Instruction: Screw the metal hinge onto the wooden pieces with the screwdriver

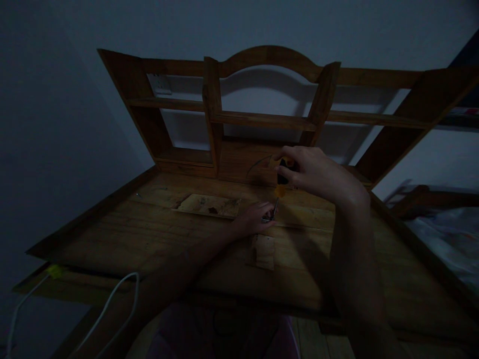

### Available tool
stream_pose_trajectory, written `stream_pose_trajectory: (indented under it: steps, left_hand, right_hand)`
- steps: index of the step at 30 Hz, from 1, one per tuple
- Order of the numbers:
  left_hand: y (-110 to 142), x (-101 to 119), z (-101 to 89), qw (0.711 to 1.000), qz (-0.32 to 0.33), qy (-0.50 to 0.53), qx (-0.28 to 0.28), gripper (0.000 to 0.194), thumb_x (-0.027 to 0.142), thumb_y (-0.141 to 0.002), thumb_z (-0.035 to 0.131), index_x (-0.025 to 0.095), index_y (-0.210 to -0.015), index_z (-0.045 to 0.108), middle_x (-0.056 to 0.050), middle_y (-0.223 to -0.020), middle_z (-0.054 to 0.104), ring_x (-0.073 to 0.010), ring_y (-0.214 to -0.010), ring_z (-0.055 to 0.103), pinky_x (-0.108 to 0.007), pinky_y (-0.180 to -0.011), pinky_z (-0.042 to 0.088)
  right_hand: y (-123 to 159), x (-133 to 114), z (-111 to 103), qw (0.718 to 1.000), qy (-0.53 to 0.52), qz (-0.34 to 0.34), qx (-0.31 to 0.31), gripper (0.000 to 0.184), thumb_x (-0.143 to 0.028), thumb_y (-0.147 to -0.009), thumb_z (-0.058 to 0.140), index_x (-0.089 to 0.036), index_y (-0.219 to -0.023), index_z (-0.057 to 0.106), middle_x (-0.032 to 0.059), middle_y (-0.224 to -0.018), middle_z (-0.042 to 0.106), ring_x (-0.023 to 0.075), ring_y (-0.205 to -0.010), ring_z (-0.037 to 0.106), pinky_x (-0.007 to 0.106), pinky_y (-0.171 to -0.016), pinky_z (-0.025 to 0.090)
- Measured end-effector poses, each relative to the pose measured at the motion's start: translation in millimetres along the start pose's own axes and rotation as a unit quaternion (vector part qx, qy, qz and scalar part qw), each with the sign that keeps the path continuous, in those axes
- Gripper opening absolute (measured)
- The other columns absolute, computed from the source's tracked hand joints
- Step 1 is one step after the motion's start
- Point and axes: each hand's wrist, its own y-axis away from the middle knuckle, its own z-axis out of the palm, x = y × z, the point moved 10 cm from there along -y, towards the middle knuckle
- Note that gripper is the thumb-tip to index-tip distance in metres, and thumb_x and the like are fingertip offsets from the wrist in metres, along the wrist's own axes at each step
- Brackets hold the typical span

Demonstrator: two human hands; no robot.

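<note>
My right hand [299, 164] is closed around the yellow and black handle of a screwdriver [280, 191]. Its metal shaft slants down to the desk top, where the tip meets a small shiny metal piece [266, 218]. My left hand [256, 218] lies low on the wood, its fingers curled and pressed on that metal piece. What kind of part it is, I cannot make out in the dim light. Behind my left hand lies a long, thin, stained wooden strip [209, 204]. A smaller torn piece [264, 252] rests just in front of it.
A wooden desk [142, 234] with a shelf unit [262, 119] along its back stands against the wall. A small metal bit [138, 195] lies at the left. A white cable [135, 289] loops at the front left. Bedding [449, 239] shows at the right.
</note>
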Motion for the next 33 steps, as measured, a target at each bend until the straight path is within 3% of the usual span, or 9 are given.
stream_pose_trajectory:
  steps: [8,12,17,21,26,29,33]
  left_hand:
    - [0.1,-0.6,0.6,1.000,-0.004,-0.011,0.001,0.022,0.033,-0.090,0.065,0.019,-0.105,0.057,-0.003,-0.095,0.060,-0.0178,-0.088,0.057,-0.029,-0.078,0.047]
    - [-0.5,-0.7,0.4,1.000,-0.005,-0.008,0.001,0.020,0.032,-0.089,0.066,0.018,-0.101,0.057,-0.003,-0.094,0.060,-0.0180,-0.088,0.058,-0.029,-0.078,0.047]
    - [-1.3,-0.8,-0.6,1.000,-0.016,0.002,-0.004,0.025,0.028,-0.088,0.067,0.019,-0.108,0.058,-0.003,-0.096,0.061,-0.0182,-0.088,0.059,-0.029,-0.078,0.048]
    - [-1.2,0.8,-1.1,1.000,-0.009,0.011,-0.004,0.024,0.029,-0.088,0.067,0.019,-0.108,0.058,-0.003,-0.095,0.061,-0.0181,-0.088,0.059,-0.029,-0.079,0.048]
    - [-0.6,-1.2,0.0,1.000,-0.013,0.011,-0.002,0.024,0.032,-0.088,0.067,0.019,-0.107,0.058,-0.003,-0.096,0.061,-0.0179,-0.089,0.059,-0.028,-0.078,0.047]
    - [-0.7,0.0,-0.2,1.000,-0.009,0.009,-0.002,0.021,0.032,-0.089,0.066,0.018,-0.102,0.057,-0.003,-0.096,0.061,-0.0174,-0.088,0.059,-0.028,-0.078,0.047]
    - [-1.1,0.2,-0.7,1.000,-0.007,0.005,-0.001,0.020,0.033,-0.090,0.066,0.018,-0.101,0.057,-0.003,-0.096,0.061,-0.0174,-0.088,0.058,-0.028,-0.078,0.047]
  right_hand:
    - [-4.4,9.3,1.6,0.995,0.084,0.045,0.027,0.035,-0.051,-0.095,0.053,-0.018,-0.096,0.065,0.0103,-0.088,0.070,0.0272,-0.085,0.066,0.034,-0.070,0.043]
    - [-5.1,12.9,0.9,0.993,0.089,0.066,0.047,0.043,-0.058,-0.094,0.051,-0.017,-0.102,0.064,0.0120,-0.088,0.070,0.0302,-0.086,0.066,0.036,-0.070,0.045]
    - [-3.5,7.3,3.7,0.999,-0.036,-0.015,0.003,0.039,-0.044,-0.091,0.060,-0.021,-0.123,0.057,0.0097,-0.116,0.068,0.0272,-0.103,0.064,0.036,-0.085,0.047]
    - [-1.9,10.1,4.0,0.998,-0.062,-0.021,-0.025,0.031,-0.032,-0.090,0.059,-0.021,-0.119,0.059,0.0062,-0.108,0.070,0.0242,-0.096,0.065,0.032,-0.079,0.047]
    - [-5.0,13.5,4.3,1.000,0.000,0.016,0.013,0.024,-0.040,-0.093,0.059,-0.020,-0.105,0.062,0.0078,-0.095,0.070,0.0241,-0.086,0.066,0.032,-0.071,0.044]
    - [-5.4,18.5,4.7,0.996,0.058,0.056,0.029,0.032,-0.051,-0.093,0.057,-0.019,-0.095,0.063,0.0088,-0.084,0.069,0.0262,-0.081,0.065,0.033,-0.068,0.043]
    - [-3.1,11.9,1.0,0.999,0.019,0.033,0.037,0.038,-0.049,-0.094,0.056,-0.020,-0.118,0.057,0.0115,-0.105,0.068,0.0273,-0.093,0.065,0.036,-0.077,0.046]
